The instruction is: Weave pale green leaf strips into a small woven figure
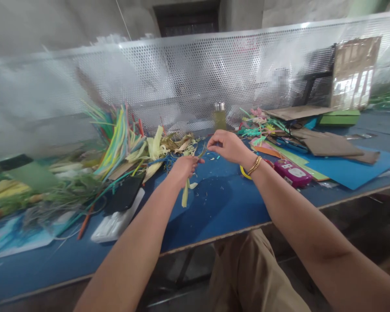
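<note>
Over the middle of the blue table, my left hand [184, 169] is closed around a narrow strip of pale green husk [185, 197]. One end of the strip hangs below my fingers, and a thin dark green end rises toward the other hand. My right hand [229, 146], with a gold bracelet [255, 165] at the wrist, is held slightly higher with thumb and fingers pinched near that thin end. Whether the fingertips grip it is too blurred to make out. Behind my left hand lies a heap of dry corn husks [154, 145] with blue string.
Colourful pipe cleaners [118, 138] stand at the left behind a black phone [125, 193] and a white case [112, 225]. A glass bottle [220, 117] is behind my right hand. Cardboard pieces [331, 143], blue paper [353, 169] and a purple object [292, 173] lie at the right.
</note>
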Demonstrator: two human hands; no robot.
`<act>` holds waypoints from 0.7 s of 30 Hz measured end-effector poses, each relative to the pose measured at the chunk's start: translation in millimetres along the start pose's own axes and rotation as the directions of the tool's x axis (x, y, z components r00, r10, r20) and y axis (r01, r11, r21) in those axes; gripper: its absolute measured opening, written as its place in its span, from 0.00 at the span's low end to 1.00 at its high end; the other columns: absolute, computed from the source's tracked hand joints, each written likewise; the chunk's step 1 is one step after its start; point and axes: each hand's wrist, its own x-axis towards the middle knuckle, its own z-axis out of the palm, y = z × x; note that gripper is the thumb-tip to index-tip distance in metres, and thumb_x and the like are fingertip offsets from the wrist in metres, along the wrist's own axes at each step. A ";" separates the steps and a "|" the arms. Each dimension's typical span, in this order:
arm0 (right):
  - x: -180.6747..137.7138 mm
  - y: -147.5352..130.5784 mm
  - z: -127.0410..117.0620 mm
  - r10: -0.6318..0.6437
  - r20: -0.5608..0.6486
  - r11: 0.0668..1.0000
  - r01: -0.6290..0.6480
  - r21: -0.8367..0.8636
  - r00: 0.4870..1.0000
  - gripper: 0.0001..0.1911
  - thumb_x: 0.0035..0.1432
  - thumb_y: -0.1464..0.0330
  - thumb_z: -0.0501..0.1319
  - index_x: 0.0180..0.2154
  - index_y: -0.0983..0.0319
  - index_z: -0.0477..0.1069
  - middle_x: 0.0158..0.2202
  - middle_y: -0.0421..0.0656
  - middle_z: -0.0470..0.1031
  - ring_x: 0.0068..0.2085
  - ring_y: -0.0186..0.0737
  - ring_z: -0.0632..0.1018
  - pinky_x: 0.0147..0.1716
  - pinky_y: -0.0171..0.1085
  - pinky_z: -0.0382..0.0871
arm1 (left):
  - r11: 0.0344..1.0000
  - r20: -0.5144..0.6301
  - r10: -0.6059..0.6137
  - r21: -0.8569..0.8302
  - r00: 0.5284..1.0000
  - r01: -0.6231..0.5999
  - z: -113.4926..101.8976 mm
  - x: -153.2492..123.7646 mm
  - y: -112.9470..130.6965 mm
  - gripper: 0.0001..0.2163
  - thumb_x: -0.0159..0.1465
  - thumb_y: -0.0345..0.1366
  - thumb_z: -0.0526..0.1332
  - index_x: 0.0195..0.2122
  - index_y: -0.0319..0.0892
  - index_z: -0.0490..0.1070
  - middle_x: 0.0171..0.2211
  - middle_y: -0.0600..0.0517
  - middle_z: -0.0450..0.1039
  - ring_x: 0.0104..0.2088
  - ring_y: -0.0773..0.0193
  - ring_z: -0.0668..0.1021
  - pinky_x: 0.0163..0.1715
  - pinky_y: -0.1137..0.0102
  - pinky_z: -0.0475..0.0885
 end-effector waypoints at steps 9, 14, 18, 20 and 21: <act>1.6 3.7 -0.7 0.001 -0.002 0.997 -0.001 -0.083 1.000 0.05 0.56 0.67 0.65 0.30 0.61 0.77 0.34 0.43 0.73 0.40 0.40 0.70 0.40 0.37 0.57 | 0.839 0.161 0.294 0.429 0.942 -0.335 0.5 -3.5 -1.9 0.10 0.58 0.31 0.59 0.21 0.41 0.75 0.15 0.55 0.57 0.18 0.69 0.58 0.20 0.73 0.49; -0.4 28.4 5.5 0.160 0.167 0.931 -0.205 0.301 0.973 0.10 0.53 0.62 0.65 0.29 0.64 0.75 0.29 0.41 0.74 0.31 0.33 0.71 0.34 0.34 0.62 | 0.926 0.355 0.256 0.177 0.899 -0.334 -1.6 -4.1 -0.8 0.09 0.60 0.38 0.60 0.26 0.41 0.74 0.19 0.56 0.58 0.19 0.71 0.57 0.19 0.76 0.50; -1.5 35.4 19.6 0.192 0.239 0.830 -0.287 0.477 0.952 0.13 0.51 0.61 0.65 0.29 0.65 0.74 0.27 0.39 0.73 0.29 0.31 0.69 0.32 0.33 0.63 | 0.971 0.296 0.238 -0.087 0.925 -0.223 -2.8 -0.2 -3.4 0.11 0.61 0.43 0.61 0.29 0.41 0.71 0.19 0.59 0.49 0.17 0.73 0.53 0.17 0.77 0.46; -2.1 33.4 27.7 0.217 0.226 0.816 -0.304 0.492 0.950 0.13 0.51 0.60 0.65 0.30 0.66 0.74 0.26 0.39 0.73 0.28 0.30 0.69 0.32 0.32 0.63 | 0.965 0.225 0.251 -0.133 0.941 -0.225 -2.8 2.2 -4.7 0.10 0.61 0.43 0.61 0.30 0.40 0.70 0.20 0.60 0.48 0.17 0.74 0.52 0.17 0.78 0.46; -2.4 31.3 31.5 0.222 0.219 0.823 -0.303 0.480 0.950 0.13 0.51 0.61 0.65 0.30 0.66 0.75 0.26 0.39 0.73 0.28 0.30 0.69 0.32 0.32 0.63 | 0.964 0.187 0.254 -0.134 0.949 -0.231 -2.9 3.5 -5.5 0.10 0.61 0.42 0.60 0.31 0.40 0.69 0.20 0.60 0.49 0.17 0.74 0.53 0.17 0.78 0.46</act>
